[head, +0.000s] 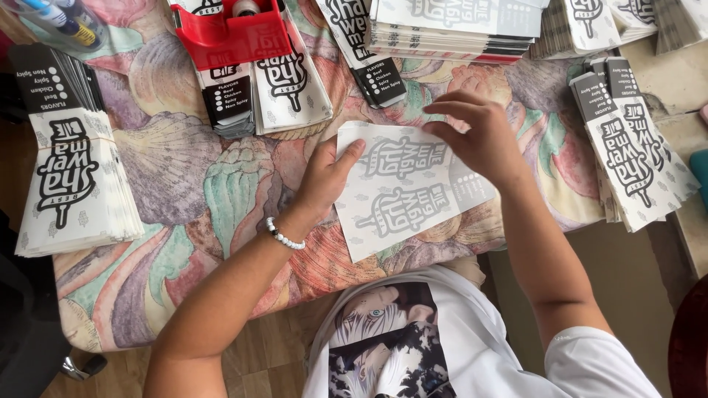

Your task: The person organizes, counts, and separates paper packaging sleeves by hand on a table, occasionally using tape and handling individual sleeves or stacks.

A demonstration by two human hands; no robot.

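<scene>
Head view: a printed paper sheet (402, 188) lies flat between both hands. Left hand (324, 177) pins its left edge, fingers spread. Right hand (472, 133) presses its upper right part, fingers extended.

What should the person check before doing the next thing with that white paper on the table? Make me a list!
1. Printed paper sheet lies flat on the flowery tablecloth: ok.
2. Left hand presses the sheet's left edge: ok.
3. Right hand rests on the sheet's upper right part: ok.
4. Sheet lies square to the table edge: not ok, it sits tilted.
5. Sheet overlaps none of the stacks of folded sleeves, such as the one at right: ok.
6. Whether a crease is already made under the right hand: cannot tell.
</scene>
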